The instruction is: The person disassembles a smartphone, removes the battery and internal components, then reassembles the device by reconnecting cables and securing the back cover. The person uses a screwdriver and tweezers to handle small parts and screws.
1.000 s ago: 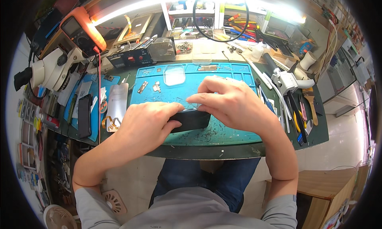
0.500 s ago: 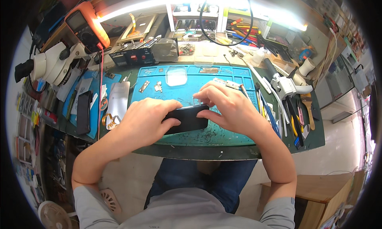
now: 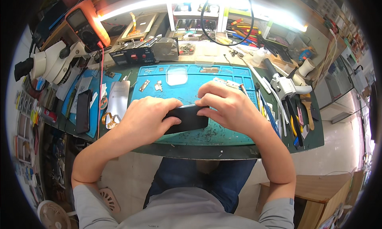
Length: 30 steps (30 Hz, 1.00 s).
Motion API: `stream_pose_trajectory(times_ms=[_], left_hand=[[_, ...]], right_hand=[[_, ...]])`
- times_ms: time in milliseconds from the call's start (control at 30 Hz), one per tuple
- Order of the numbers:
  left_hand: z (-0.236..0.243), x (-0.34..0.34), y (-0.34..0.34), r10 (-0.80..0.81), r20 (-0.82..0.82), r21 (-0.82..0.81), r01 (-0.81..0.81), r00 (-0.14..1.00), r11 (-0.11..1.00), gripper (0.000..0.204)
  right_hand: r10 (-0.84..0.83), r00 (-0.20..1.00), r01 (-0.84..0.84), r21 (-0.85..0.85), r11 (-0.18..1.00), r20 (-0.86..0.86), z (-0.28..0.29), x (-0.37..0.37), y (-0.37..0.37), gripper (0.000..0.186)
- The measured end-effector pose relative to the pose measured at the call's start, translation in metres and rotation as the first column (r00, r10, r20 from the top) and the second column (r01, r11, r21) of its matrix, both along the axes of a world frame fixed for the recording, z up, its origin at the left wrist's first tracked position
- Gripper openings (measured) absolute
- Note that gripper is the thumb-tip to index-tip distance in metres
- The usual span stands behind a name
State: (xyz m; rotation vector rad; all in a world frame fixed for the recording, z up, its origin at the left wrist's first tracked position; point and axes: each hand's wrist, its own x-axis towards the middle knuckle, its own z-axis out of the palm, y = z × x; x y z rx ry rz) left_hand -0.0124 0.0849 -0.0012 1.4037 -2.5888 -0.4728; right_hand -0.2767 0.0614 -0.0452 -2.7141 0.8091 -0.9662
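Note:
A black smartphone [image 3: 191,120] is held tilted on its long edge over the blue repair mat [image 3: 234,138]. My left hand [image 3: 149,116] grips its left end, thumb across the dark face and fingers along the top edge. At the upper right corner my right hand [image 3: 227,106] pinches the phone's edge, thumb in front and index finger bent over the top. A pale strip shows along that top edge between the hands. The phone's far side is hidden from view. Beyond it on the mat lie a clear plastic tray [image 3: 176,76] and small metal parts [image 3: 158,85].
A second dark phone [image 3: 83,111] and a white phone-shaped panel [image 3: 118,94] lie to the left, near a microscope [image 3: 49,65]. An orange multimeter [image 3: 87,26] leans behind. Tweezers, brushes and a white clamp-like tool [image 3: 287,87] crowd the right side.
My right thumb has slid up from the phone's face to its top edge, and the index finger has curled in. The left hand and phone have barely moved.

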Motion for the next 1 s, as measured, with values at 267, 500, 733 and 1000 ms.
stream_pose_trajectory(times_ms=[267, 500, 733, 1000], left_hand=[[-0.029, 0.019, -0.023, 0.351, -0.750, 0.477, 0.090, 0.561, 0.874, 0.026], [-0.060, -0.012, -0.037, 0.587, -0.804, 0.594, 0.195, 0.097, 0.780, 0.042], [-0.073, -0.021, -0.038, 0.568, -0.817, 0.576, 0.181, 0.101, 0.797, 0.042], [-0.083, -0.016, -0.036, 0.533, -0.840, 0.540, 0.223, 0.098, 0.811, 0.042]], right_hand=[[-0.309, 0.886, 0.150, 0.417, 0.897, 0.346, 0.002, 0.004, -0.005, 0.037], [-0.321, 0.837, 0.029, 0.549, 0.835, 0.443, -0.020, 0.031, 0.009, 0.042], [-0.346, 0.848, 0.125, 0.482, 0.867, 0.402, -0.025, 0.031, 0.010, 0.048], [-0.301, 0.880, 0.088, 0.497, 0.863, 0.367, -0.030, 0.031, 0.010, 0.051]])
